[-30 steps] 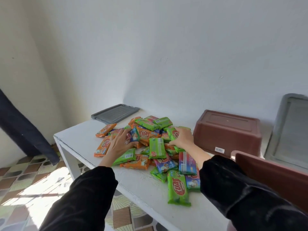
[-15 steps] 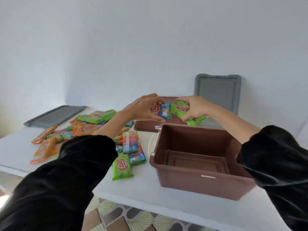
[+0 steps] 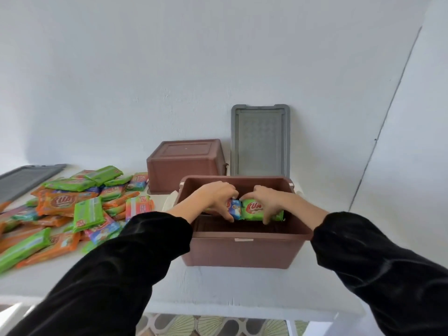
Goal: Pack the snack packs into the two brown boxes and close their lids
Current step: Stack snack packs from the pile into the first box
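An open brown box (image 3: 242, 251) stands on the white table in front of me. Both hands reach down inside it. My left hand (image 3: 215, 196) grips a blue snack pack (image 3: 235, 209), and my right hand (image 3: 264, 198) grips a green snack pack (image 3: 253, 209); the two packs touch side by side. A second brown box (image 3: 185, 163) sits upside down behind the first. A heap of green, orange and blue snack packs (image 3: 72, 204) lies on the table to the left.
One grey lid (image 3: 260, 139) leans upright against the wall behind the open box. Another grey lid (image 3: 21, 178) lies flat at the far left. The white table (image 3: 230, 287) ends at a front edge, with patterned floor below.
My hands carried the packs from above the box rim down into the box. The view swung right from the heap to the box and moved closer.
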A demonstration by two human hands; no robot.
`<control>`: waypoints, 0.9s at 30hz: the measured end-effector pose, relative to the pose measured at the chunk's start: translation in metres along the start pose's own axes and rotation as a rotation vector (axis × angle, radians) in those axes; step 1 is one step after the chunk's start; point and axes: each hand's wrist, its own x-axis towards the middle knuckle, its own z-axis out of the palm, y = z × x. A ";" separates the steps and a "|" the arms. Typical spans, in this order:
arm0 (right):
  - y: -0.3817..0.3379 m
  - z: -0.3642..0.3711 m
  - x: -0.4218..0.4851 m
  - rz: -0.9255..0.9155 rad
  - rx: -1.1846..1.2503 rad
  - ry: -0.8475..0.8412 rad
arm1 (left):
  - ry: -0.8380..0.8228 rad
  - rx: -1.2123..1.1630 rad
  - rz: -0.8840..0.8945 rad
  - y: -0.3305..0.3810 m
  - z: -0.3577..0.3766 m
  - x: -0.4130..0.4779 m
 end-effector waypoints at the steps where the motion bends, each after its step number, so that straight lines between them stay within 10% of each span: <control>1: -0.001 0.006 0.004 0.002 -0.032 -0.008 | -0.010 0.010 -0.009 0.002 0.007 0.003; 27: -0.011 0.031 0.031 0.056 -0.294 0.054 | -0.097 0.040 -0.062 0.004 0.034 0.008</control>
